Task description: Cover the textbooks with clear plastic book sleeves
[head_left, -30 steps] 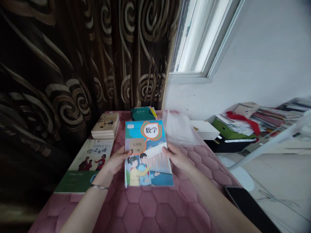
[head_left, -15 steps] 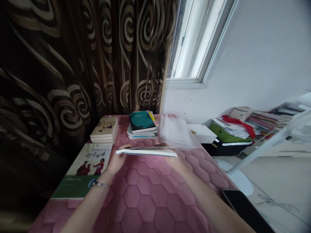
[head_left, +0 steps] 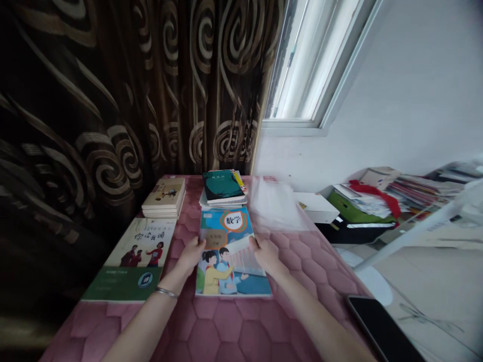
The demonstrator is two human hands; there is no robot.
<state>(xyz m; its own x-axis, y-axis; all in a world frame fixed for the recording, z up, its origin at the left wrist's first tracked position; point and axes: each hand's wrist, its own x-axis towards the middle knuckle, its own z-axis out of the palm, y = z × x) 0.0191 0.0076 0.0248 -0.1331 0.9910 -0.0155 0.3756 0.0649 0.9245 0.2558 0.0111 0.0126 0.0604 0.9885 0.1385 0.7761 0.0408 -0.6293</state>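
Observation:
A colourful textbook [head_left: 226, 241] with two cartoon children on its cover lies face up on the pink quilted table cover [head_left: 241, 327]. My left hand [head_left: 192, 252] grips its left edge, fingers curled over the cover. My right hand [head_left: 265, 252] holds its right edge the same way. A thin bracelet sits on my left wrist.
A green-and-white book [head_left: 132, 261] lies at the left, a stack of beige books [head_left: 165, 196] behind it. A dark green book tops a pile [head_left: 223, 187] at the back. Clear plastic sleeves [head_left: 275, 203] lie right of it. A black phone [head_left: 381, 329] rests at the table's right edge.
The textbook was tilted edge-on half a second ago; now it lies flat, cover up, a little farther from me. Both hands stay on its sides.

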